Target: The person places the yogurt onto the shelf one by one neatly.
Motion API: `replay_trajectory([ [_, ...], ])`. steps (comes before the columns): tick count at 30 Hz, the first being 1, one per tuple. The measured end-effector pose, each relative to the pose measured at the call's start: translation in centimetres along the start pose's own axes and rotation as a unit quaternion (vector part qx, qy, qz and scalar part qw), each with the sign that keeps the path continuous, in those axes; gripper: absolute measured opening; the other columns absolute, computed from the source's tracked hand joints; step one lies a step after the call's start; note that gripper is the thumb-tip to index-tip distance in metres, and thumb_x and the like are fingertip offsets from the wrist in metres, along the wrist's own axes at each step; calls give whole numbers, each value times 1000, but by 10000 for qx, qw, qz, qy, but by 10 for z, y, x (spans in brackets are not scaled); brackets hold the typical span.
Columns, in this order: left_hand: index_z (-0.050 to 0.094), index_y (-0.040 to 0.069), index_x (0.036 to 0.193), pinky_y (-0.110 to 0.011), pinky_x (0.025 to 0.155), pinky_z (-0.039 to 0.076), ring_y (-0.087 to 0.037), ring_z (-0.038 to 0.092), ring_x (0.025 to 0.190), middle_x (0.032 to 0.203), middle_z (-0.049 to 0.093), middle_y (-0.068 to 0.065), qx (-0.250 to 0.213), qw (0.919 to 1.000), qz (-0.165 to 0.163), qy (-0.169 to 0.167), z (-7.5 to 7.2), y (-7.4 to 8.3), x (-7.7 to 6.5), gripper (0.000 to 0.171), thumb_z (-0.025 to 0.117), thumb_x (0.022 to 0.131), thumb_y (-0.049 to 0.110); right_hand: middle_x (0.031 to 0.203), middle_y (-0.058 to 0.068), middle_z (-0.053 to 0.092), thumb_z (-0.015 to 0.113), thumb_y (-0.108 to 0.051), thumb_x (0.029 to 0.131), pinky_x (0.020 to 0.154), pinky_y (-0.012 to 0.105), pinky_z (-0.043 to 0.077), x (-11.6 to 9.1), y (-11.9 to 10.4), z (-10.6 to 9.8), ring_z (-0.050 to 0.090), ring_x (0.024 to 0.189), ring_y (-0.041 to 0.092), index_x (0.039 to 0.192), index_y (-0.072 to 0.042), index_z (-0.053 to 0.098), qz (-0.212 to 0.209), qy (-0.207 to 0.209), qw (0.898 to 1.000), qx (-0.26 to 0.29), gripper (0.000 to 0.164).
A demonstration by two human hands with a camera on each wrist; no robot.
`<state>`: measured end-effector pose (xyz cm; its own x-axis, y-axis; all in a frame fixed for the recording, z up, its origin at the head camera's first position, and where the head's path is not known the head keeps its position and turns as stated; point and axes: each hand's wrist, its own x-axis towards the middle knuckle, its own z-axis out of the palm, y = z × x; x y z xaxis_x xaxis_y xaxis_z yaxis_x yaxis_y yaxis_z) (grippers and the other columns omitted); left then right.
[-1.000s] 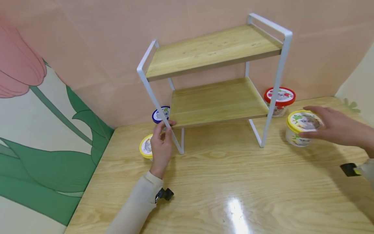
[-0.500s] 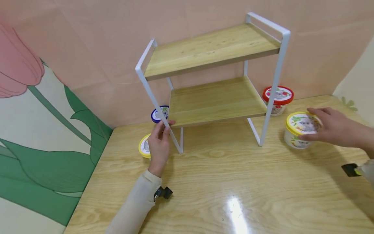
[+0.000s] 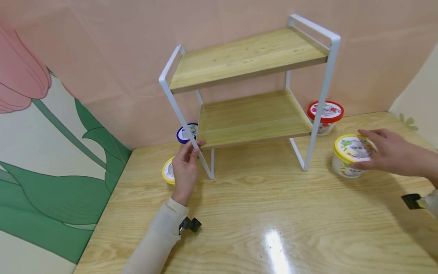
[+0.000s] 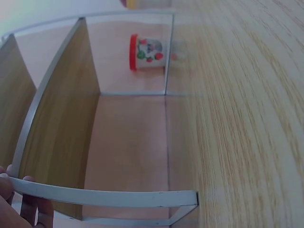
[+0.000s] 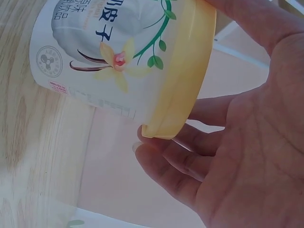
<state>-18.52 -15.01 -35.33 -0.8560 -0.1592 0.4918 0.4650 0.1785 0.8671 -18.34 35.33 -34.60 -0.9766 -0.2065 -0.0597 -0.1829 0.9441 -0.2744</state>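
In the head view, a two-tier shelf (image 3: 254,118) with wooden boards and a white metal frame stands on the table. My left hand (image 3: 184,171) pinches its front left leg, close to the corner of the lower board. The left wrist view shows those fingers (image 4: 28,190) round the white bar. To the right of the shelf, my right hand (image 3: 393,154) grips a white paper tub (image 3: 350,156) by its yellow lid. Thumb and fingers reach round the lid's rim in the right wrist view, where a vanilla flower is printed on the tub (image 5: 114,61).
Behind the shelf's right leg stands a red-lidded tub (image 3: 326,110). At the left side are a blue-lidded tub (image 3: 184,133) and another yellow-lidded tub (image 3: 168,171), partly hidden by the left hand. A pink backdrop (image 3: 119,57) rises behind the wooden table (image 3: 239,213).
My right hand has brought the yellow-lidded tub slightly nearer to me, down in the head view. The left hand keeps its hold on the shelf leg.
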Motion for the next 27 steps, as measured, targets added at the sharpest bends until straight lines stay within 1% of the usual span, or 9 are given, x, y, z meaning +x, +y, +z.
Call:
replay_trajectory([
  [5,68,-2,115,-20,84,56,-8,65,86,112,72,-22,-53,10000,-2,5,-1,0,0,21,57,98,0,137,48,28,83,-50,75,92,78,34,0,-6,0,33,117,61,146,14,26,-5,-78,9999,-79,111],
  [8,68,-2,115,-20,84,56,-8,65,85,112,72,-22,-67,10000,-17,-20,-2,0,0,20,57,98,0,136,48,30,83,-50,74,91,78,36,-1,-10,1,35,116,61,145,15,29,-96,-104,9998,-103,110],
  [14,68,-3,114,-20,82,57,-7,65,83,112,72,-22,-102,9999,-49,-69,-1,0,0,20,56,98,-1,136,45,31,86,-45,73,90,76,37,-6,-16,3,36,116,58,144,15,30,-257,-73,9996,83,109],
  [18,68,-3,114,-20,81,57,-7,65,83,111,72,-23,-106,9999,-12,-63,0,0,0,20,56,98,-1,137,45,30,87,-44,72,90,76,37,-8,-17,5,35,117,58,148,12,26,-328,-41,9993,181,112],
  [20,68,-3,114,-20,81,57,-7,65,83,111,72,-23,-93,9999,-8,-52,0,0,0,20,57,98,-1,139,45,28,88,-43,71,89,77,36,-7,-16,7,33,119,59,151,8,22,-379,-11,9990,234,115],
  [23,68,-3,113,-20,80,57,-7,65,82,111,71,-24,-124,9999,-3,-22,-1,0,0,20,57,97,-2,142,44,24,89,-38,71,88,78,34,-6,-7,10,28,122,60,156,1,14,-530,-11,9975,463,120],
  [25,68,-4,113,-20,80,56,-7,64,82,111,71,-25,-170,9999,10,-17,-1,1,0,19,57,97,-2,143,42,23,89,-35,71,88,77,34,-5,1,11,28,123,59,157,-1,13,-609,-32,9965,574,120],
  [27,68,-5,112,-20,79,56,-7,64,81,110,71,-25,-194,9998,27,-36,-1,1,1,19,58,97,-3,142,39,26,88,-32,72,88,76,35,-6,8,13,31,122,56,157,-2,14,-666,-88,9954,681,117],
])
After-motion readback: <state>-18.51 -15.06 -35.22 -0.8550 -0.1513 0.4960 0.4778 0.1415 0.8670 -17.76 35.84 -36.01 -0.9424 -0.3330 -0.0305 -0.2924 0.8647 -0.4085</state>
